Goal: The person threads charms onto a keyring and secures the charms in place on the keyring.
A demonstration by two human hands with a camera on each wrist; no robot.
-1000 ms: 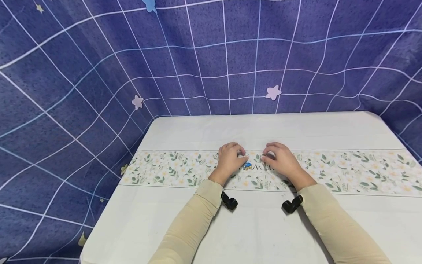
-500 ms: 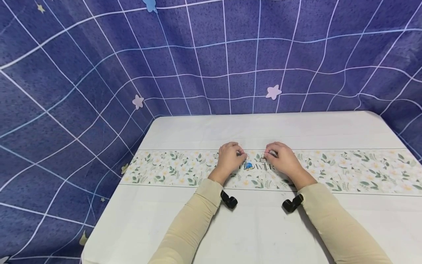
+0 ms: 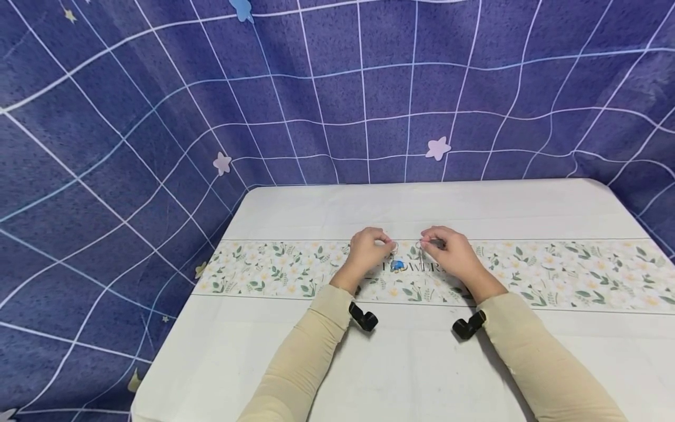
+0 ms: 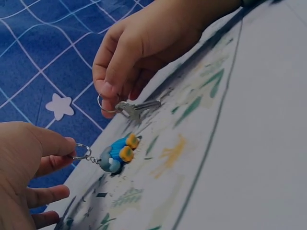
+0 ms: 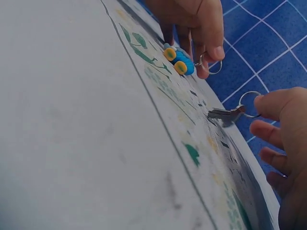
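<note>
My left hand pinches the metal ring of a keychain between thumb and index finger. A short chain joins that ring to a blue and grey figure with yellow feet, which hangs just over or touches the floral strip. Across from it, my right hand pinches a split ring that carries keys; the keys dangle below the fingertips. A small gap separates the two rings, as both wrist views show. How many keys there are cannot be told.
A floral printed strip with dark lettering crosses the white table. Behind and to the left hangs a blue curtain with a white grid and stars. Black wrist cameras sit on both sleeves.
Both rings have come into clearer view at the fingertips. The keys now hang narrower and more upright from my right hand, a little further left. My left hand has shifted slightly.
</note>
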